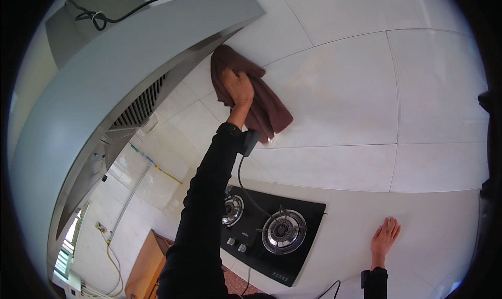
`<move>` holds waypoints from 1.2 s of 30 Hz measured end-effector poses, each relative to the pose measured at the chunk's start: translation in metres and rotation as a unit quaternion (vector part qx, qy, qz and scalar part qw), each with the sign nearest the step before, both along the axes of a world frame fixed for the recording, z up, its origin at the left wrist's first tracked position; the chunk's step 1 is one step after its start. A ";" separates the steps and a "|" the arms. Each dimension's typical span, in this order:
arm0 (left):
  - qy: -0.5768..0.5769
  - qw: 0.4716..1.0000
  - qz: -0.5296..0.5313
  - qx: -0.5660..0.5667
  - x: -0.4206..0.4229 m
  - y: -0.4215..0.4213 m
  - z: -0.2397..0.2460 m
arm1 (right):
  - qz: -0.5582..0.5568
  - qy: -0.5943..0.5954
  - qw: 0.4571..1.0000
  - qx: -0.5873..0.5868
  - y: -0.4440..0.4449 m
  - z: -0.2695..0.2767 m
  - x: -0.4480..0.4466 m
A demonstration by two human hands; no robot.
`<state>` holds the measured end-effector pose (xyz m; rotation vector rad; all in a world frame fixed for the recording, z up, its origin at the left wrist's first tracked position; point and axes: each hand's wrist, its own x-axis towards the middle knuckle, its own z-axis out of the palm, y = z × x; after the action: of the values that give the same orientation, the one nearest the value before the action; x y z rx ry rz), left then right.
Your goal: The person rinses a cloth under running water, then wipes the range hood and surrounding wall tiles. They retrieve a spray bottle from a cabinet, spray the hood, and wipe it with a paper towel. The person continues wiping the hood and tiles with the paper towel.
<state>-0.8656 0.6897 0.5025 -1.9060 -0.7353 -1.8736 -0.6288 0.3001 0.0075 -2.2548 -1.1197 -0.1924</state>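
Observation:
High against the tiled wall, beside the lower edge of the range hood, my left hand (238,88) grips a dark brown cloth (270,106). The cloth is bunched under the fingers, and its folds hang down towards the wrist. My right hand (386,236) rests palm down on the pale countertop (347,220), fingers slightly apart, holding nothing. Between the two hands, a black glass gas cooktop (292,242) is set in the counter. My left sleeve covers part of its left side. Both wrists carry dark bands with small devices.
The grey range hood (117,59) curves across the upper left, with a looped black cable (96,18) on top. A metal burner (283,230) with pan supports stands up from the cooktop. A wooden cabinet (147,265) and a yellow hose (113,259) lie at lower left.

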 end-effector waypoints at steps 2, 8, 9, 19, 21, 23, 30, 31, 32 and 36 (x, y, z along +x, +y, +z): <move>0.017 0.995 0.085 -0.044 -0.012 0.006 0.002 | 0.000 -0.001 1.000 0.011 -0.001 0.001 0.000; -0.114 0.992 0.042 -0.020 -0.067 0.026 0.013 | -0.009 0.005 1.000 0.000 0.003 -0.003 -0.001; -0.155 0.986 0.040 -0.040 -0.065 0.027 0.016 | -0.015 0.002 1.000 -0.006 0.005 -0.004 -0.002; 0.014 0.995 0.097 -0.006 -0.057 -0.001 0.021 | -0.007 -0.002 0.999 -0.034 0.002 0.009 -0.001; 0.002 0.978 0.160 -0.133 -0.058 -0.013 0.024 | -0.013 -0.013 0.999 -0.040 0.002 0.011 -0.001; -0.073 0.980 0.052 -0.179 -0.029 -0.020 0.027 | -0.013 -0.008 0.999 -0.044 0.003 0.012 -0.002; 0.018 0.993 -0.063 -0.094 0.040 -0.035 -0.006 | 0.001 0.006 0.999 -0.031 0.003 0.010 -0.001; 0.027 0.996 -0.027 -0.078 0.015 -0.027 -0.001 | 0.001 0.008 1.000 -0.028 0.003 0.010 -0.001; -0.049 0.996 0.024 -0.071 -0.007 -0.015 0.004 | 0.005 0.012 1.000 -0.027 0.003 0.009 -0.001; -0.196 0.966 0.043 -0.165 -0.102 0.042 0.038 | -0.003 0.011 0.999 -0.046 0.007 0.006 -0.002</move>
<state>-0.9679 0.7317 0.5400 -1.6555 -1.3036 -2.2100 -0.6303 0.3075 0.0139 -2.3353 -1.1313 -0.1196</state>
